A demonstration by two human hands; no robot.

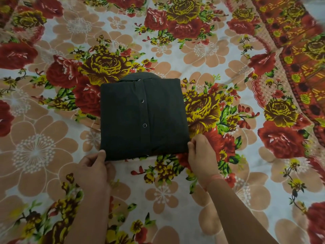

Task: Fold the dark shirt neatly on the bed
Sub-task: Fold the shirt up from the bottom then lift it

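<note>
Head view: at the bottom of the frame two bare forearms reach up from the lower edge. The left hand [95, 170] pinches the lower left corner of the dark shirt [143, 117], its thumb on top of the cloth and the other fingers [110, 170] tucked beneath. The right hand [202, 156] meets the lower right corner, its fingers curled against the edge; whether they truly grip the cloth cannot be told. A thin reddish thread [213, 178] circles the right wrist. The shirt lies at the centre of the frame as a folded rectangle, button strip facing up with two round snaps [144, 125] showing, and the collar [140, 76] at the far end. No writing or label can be read. The flowered bedsheet [52, 155] spreads under everything, with a red patterned border [299, 50] at the upper right.
</note>
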